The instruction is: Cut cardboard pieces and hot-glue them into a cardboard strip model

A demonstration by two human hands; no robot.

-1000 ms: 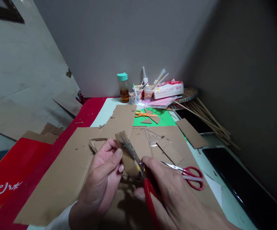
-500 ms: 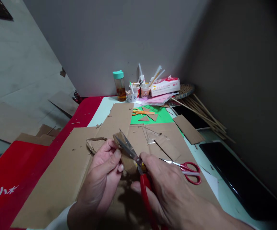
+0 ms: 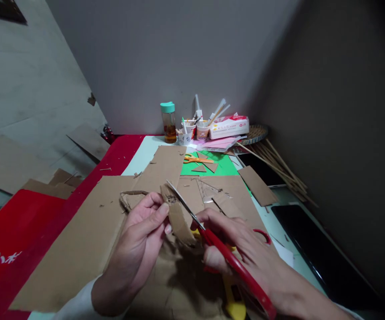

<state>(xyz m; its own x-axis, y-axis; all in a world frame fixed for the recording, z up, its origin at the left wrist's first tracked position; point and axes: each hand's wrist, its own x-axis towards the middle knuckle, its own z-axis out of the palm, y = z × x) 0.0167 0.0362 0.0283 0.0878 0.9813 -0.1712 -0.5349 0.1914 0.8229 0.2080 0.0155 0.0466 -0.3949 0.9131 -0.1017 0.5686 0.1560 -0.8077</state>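
Note:
My left hand pinches a narrow cardboard strip between thumb and fingers; its upper end looks torn. In my right hand is a pair of scissors with red handles. Their blades point up and left, beside the strip's right edge. Under the hands lies a large cardboard sheet. A bent cardboard loop rests just left of my left hand. Below my right hand, a yellow tool is partly hidden. A second pair of scissors shows only part of a red handle.
Orange scissors and cardboard triangles lie on a green sheet. A clear set square is nearer. Behind stand a bottle, cups and a tissue pack. At right are sticks and a black phone-like slab.
The scissors have come away from the strip's face to its right side, and their handles have swung to the right. My right hand now covers most of the second scissors; the yellow tool is more exposed.

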